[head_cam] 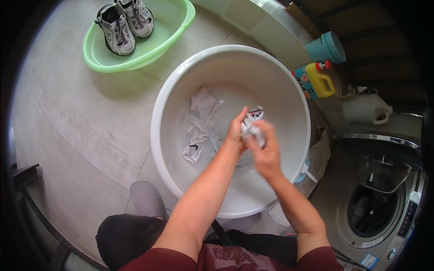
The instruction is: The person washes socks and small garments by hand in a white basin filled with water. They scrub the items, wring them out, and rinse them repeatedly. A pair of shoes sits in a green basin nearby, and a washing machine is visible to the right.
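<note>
Over a large white plastic tub [162, 135], both hands hold a wet white sock [253, 119] with dark and red marks near its upper end. My left hand [237, 132] grips the sock from the left, thumb pointing up. My right hand [266, 149], blurred by motion, is closed on the sock's lower right part. Several wet white cloth pieces lie in the tub's bottom left of my hands: a plain white cloth [203, 101] and a white sock [194, 149] with a dark mark. The water's depth cannot be told.
A green basin [162, 50] holds a pair of grey shoes [118, 34]. Along the right stand a yellow jug [320, 81], a blue bucket [325, 47], a translucent jug [364, 108] and a top-loading washing machine [369, 210] with its lid raised. A slipper [146, 198] is beside the tub.
</note>
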Demonstrator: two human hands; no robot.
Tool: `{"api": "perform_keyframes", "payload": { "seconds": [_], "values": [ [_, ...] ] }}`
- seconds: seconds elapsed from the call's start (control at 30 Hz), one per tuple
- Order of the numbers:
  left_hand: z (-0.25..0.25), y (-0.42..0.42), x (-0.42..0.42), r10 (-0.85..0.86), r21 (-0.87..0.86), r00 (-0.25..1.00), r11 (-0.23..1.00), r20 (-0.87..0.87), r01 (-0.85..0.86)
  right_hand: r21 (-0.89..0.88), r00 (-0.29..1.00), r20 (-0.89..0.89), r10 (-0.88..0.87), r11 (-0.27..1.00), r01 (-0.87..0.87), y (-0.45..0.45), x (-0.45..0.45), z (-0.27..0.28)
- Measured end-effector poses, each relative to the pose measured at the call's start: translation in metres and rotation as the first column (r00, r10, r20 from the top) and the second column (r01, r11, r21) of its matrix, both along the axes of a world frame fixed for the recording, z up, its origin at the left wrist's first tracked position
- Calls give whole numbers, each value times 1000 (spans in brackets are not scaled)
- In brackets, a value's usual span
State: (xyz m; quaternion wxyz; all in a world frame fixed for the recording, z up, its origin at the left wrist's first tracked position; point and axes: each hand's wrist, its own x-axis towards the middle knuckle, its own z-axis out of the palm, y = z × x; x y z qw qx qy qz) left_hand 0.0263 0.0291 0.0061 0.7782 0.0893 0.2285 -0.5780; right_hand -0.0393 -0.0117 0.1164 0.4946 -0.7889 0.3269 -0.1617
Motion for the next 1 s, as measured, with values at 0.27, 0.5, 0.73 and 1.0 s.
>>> {"api": "perform_keyframes", "payload": {
  "seconds": [0.27,0.5,0.73,1.0],
  "values": [
    [10,-22,-18,144,310,967,928,209,-205,-271,969,-238,-68,963,1,-26,5,-50],
    [10,-22,-30,89,271,979,953,185,-138,-222,901,-401,-168,972,82,-60,8,-52],
    [-18,-15,-19,-74,447,899,883,431,-142,-626,961,-187,206,729,-278,-20,-7,-77],
    [-37,-11,-12,80,132,944,983,321,-128,-367,973,-217,77,917,-154,-6,-10,-51]
  ]
}}
